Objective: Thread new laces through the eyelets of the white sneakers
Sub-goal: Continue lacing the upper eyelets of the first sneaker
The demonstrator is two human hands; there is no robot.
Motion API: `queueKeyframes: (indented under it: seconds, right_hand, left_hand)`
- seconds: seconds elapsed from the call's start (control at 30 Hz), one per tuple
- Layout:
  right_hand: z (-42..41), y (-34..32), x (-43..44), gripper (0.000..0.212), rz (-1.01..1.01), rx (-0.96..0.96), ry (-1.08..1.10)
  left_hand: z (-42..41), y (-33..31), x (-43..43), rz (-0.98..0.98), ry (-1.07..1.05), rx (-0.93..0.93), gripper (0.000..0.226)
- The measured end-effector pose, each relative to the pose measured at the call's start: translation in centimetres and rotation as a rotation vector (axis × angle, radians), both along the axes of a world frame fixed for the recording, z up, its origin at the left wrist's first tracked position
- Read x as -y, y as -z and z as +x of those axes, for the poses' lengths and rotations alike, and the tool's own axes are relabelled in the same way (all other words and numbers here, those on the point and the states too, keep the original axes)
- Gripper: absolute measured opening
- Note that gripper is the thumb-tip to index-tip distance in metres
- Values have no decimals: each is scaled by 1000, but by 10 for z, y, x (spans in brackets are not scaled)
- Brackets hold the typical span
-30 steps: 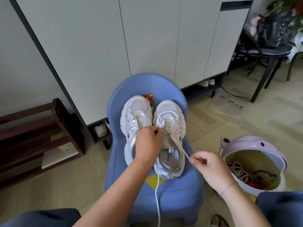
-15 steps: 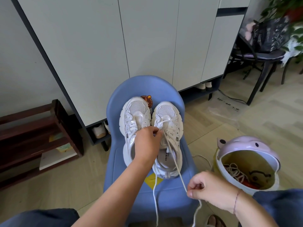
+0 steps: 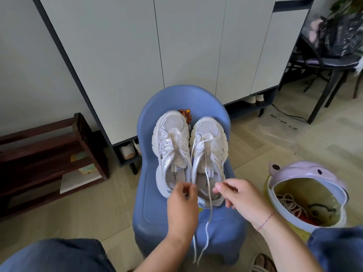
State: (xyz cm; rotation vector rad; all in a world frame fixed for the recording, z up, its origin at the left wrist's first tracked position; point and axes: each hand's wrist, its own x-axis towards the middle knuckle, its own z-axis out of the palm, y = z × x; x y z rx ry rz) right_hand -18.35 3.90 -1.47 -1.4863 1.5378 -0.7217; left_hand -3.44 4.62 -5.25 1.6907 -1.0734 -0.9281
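Left hand: moved off the eyelets to the blue plastic chair's front edge, pinching one end of the white lace.
Right hand: moved up, thumb and forefinger pinch other end.
White mesh sneakers: unchanged, mid-seat; lace only through right shoe's front eyelets.
Hidden: pinch points partly covered by fingers; purple-lidded bin contents unclear.

— Where are the arms?
— Both forearms are bare and reach forward from the bottom edge of the view, converging toward the middle.
— And the left hand?
— Back of it faces up, fingers curled in, thumb and forefinger pinched together.
— The right hand?
— Level with the left and near it, thumb against forefinger, other fingers loosely bent. A thin string bracelet circles its wrist.
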Motion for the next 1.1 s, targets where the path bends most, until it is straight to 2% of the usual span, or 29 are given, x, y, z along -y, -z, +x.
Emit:
queueKeyframes:
  seconds: [0.17,0.37,0.57,0.67,0.77,0.93,1.03,1.1]
  right_hand:
    - [3,7,-4,27,36,78,22]
    - [7,13,-14,27,52,107,43]
    - [9,21,-20,26,91,149,54]
    - [9,21,-24,25,85,151,41]
    - [10,17,-29,9,77,148,-61]
    - [19,17,-38,18,185,230,-327]
    - [20,15,-40,5,195,232,-388]
    - [14,12,-41,8,198,219,-372]
  left_hand:
    - [10,20,-14,135,-17,-91,17]
    - [16,38,-18,227,19,-73,16]
    - [14,49,-12,335,213,32,11]
    - [19,40,-14,349,277,59,19]
    - [21,15,-22,301,321,-85,24]
    - [16,-39,-21,225,358,-473,20]
    - [12,-64,-6,137,325,-566,14]
    - [9,-81,7,55,311,-565,15]
